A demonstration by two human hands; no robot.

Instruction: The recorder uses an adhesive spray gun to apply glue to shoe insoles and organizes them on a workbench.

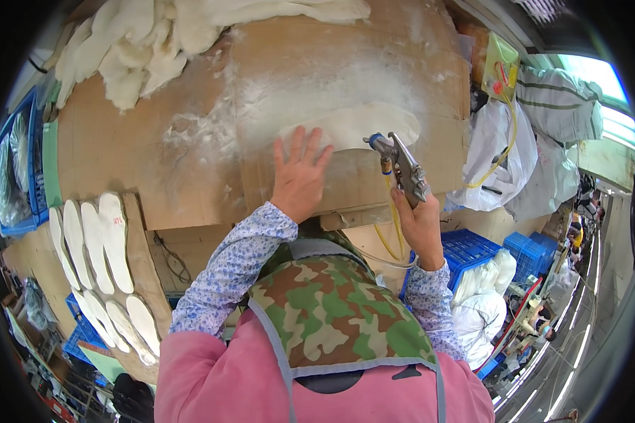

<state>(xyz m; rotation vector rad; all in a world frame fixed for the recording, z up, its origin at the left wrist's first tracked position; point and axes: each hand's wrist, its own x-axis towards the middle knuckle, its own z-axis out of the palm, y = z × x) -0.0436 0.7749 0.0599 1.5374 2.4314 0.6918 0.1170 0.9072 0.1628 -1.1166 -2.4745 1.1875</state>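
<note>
My right hand (418,220) grips a metal spray gun (405,168) by its handle, the nozzle turned left over the work surface. A yellow hose runs down from the gun. Beneath the nozzle, a white insole (377,125) lies flat on cardboard (148,162) dusted with white residue. My left hand (300,176) rests with fingers spread, its fingertips at the insole's left end. Whether any spray is coming out cannot be made out.
White fleecy pieces (144,49) are heaped at the far left. Several white insoles (113,243) lie in rows on a board at left. Blue crates (466,254) and white bags (497,155) stand on the right. A yellow container (499,67) hangs at the far right corner.
</note>
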